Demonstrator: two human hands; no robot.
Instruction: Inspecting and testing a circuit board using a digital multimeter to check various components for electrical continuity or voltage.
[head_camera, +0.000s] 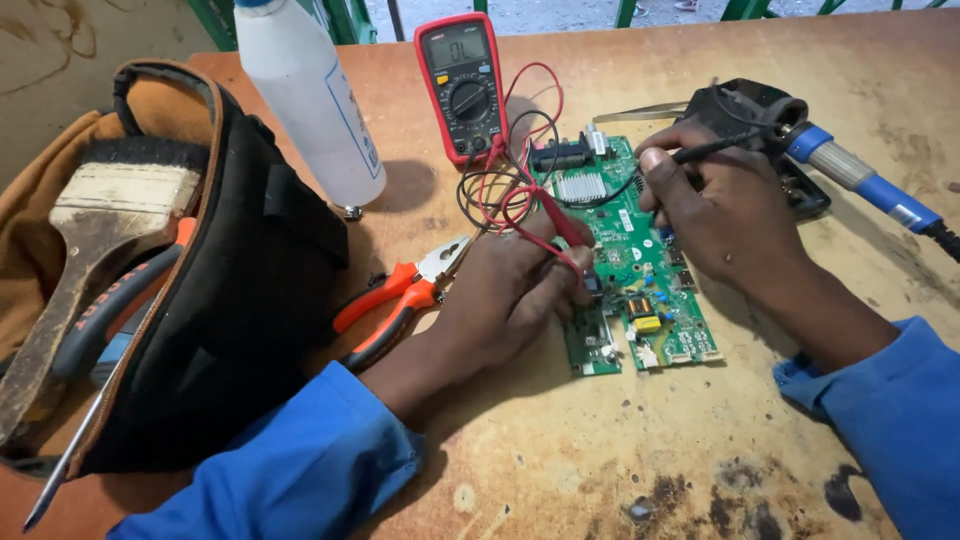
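Blue sleeves (290, 470) are filling the lower edge of the frame, nearest the lens. At the far left, 1 open tool bag (200, 290) is lying on the wooden bench (620, 450), with a worn paintbrush (90, 250) sticking out of it. Upper left of centre, 1 white plastic bottle (310, 100) is standing upright. Orange-handled pliers (400, 300) are resting just beside the bag, partly under the left wrist.

Left hand (510, 290): fingers pinched together on the red probe (555, 225), tip pressing on the green circuit board (625, 260) at centre frame. Red multimeter (462, 85) is lying top centre, its 2 leads looping down to the board.

Right hand (715, 210): closed around the black probe (700, 152), tip going toward the board's upper edge, contact point hidden.

Soldering iron (860, 180) with blue grip is sitting in its stand (760, 110), upper right.

Judgement: board is looking light, stiff and fragile, with small parts exposed; bare edges are seeming the safest hold. Probes are looking light, slim and easy to slip.
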